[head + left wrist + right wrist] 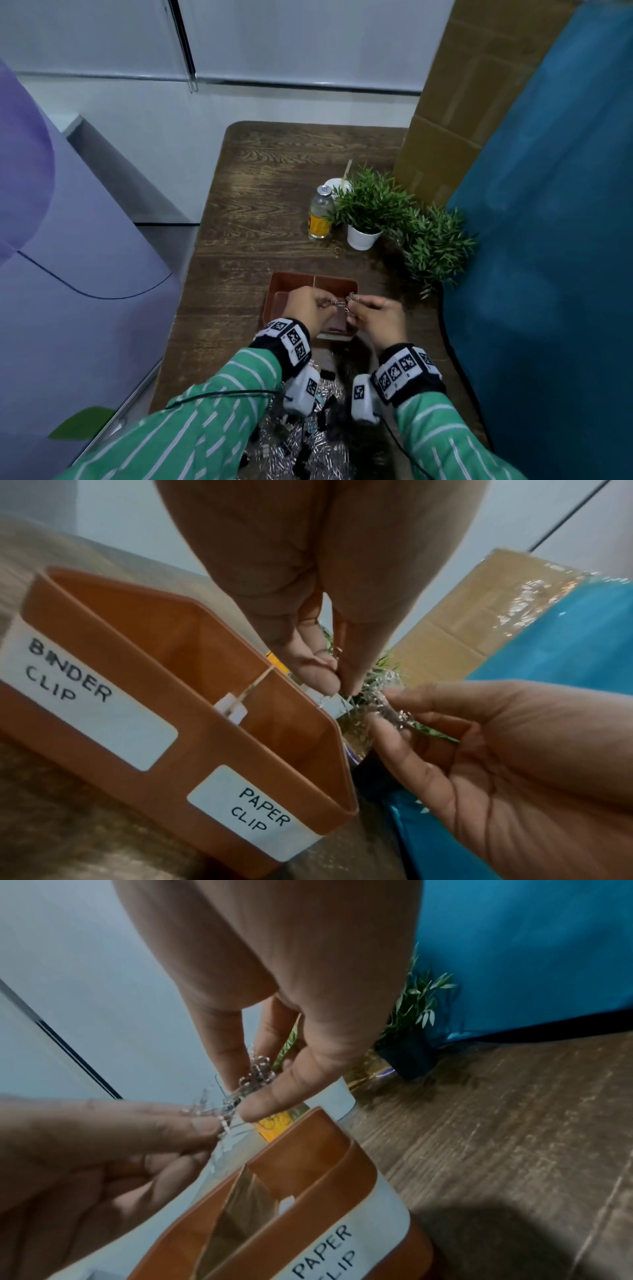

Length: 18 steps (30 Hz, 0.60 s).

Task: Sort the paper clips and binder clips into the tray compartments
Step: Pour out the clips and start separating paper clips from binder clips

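A brown tray (294,275) sits mid-table; its front wall carries the labels "BINDER CLIP" (68,680) and "PAPER CLIP" (260,813). Both hands hover just above the tray's right side. My left hand (330,305) and right hand (352,303) each pinch one end of a tangled bunch of silver paper clips (342,303). The left wrist view shows the left thumb and finger pinched on the clips (380,696). In the right wrist view the right thumb and forefinger grip the bunch (255,1080) over the paper-clip compartment (240,1204). A pile of mixed clips (308,438) lies on foil near me.
Behind the tray stand a yellow-labelled bottle (321,216), a white-potted plant (368,209), a second plant (435,243), a small ring (338,250) and a white bowl (337,185). A cardboard box (455,102) and a teal cloth (548,240) border the right.
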Motion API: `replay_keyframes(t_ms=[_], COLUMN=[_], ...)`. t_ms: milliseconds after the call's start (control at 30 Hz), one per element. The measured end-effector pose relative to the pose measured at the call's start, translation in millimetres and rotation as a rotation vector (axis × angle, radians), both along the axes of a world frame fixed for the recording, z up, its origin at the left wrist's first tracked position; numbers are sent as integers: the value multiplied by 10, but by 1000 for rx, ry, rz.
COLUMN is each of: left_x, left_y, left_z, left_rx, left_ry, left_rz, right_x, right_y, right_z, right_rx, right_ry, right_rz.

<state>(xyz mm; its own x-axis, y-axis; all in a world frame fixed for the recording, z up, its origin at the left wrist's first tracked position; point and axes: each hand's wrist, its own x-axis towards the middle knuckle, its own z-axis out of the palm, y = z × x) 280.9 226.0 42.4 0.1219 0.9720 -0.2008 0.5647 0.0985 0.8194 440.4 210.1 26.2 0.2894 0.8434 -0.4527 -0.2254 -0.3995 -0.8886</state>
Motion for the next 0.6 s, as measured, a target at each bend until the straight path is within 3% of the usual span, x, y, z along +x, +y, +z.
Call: replay_keyframes(t_ms=[133, 267, 500, 600], left_x=[120, 139, 177, 89], left_y=[191, 268, 250, 216], left_z=[-194, -334, -375, -297], left_rx=[-26, -26, 40, 152], left_ry=[69, 276, 409, 460], left_rz=[9, -80, -234, -265], right_x=[-76, -136, -124, -41], right_y=[135, 125, 86, -4], right_z=[-223, -364, -329, -335], right_rx=[-19, -41, -25, 22], right_ry=[-253, -479, -597, -583], right_rz=[42, 92, 170, 196])
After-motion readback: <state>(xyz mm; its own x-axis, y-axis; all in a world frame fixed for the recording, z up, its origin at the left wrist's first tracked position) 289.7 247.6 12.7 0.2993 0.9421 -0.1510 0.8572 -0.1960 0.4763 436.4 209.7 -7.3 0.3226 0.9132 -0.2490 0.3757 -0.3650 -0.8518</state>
